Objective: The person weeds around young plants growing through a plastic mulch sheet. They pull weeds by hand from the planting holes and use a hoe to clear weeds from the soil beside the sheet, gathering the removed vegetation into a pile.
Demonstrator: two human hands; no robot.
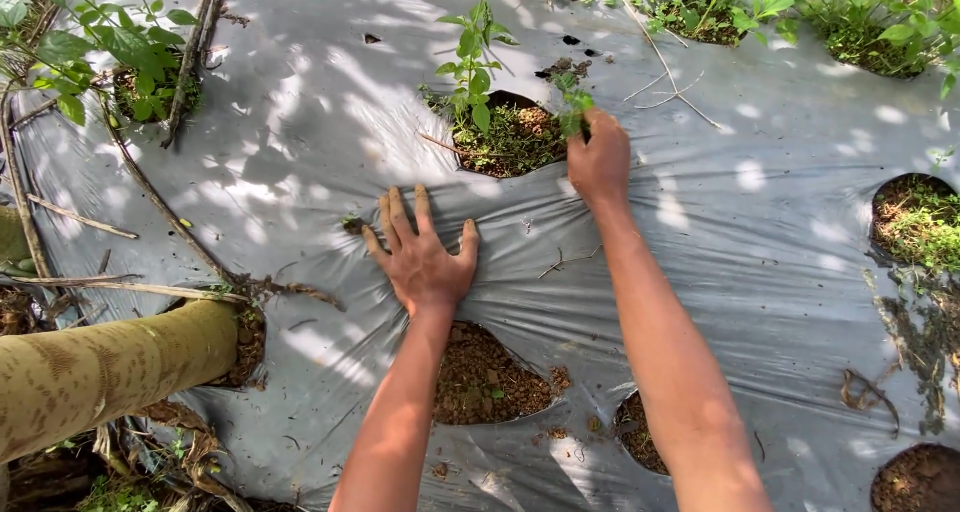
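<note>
A big grey plastic sheet (300,142) covers the ground, with round holes cut in it and sun spots all over. The left hand (422,255) lies flat on the sheet, fingers spread wide, holding nothing. At about one o'clock from it, the right hand (598,160) is closed tight around a small green weed (573,104) at the edge of a hole (510,137). A taller green plant (472,67) stands in that hole. A thick brown stalk (110,367) lies at eight o'clock.

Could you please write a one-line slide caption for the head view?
Left hand flat on grey plastic mulch sheet; right hand gripping a small weed at a planting hole.
</note>
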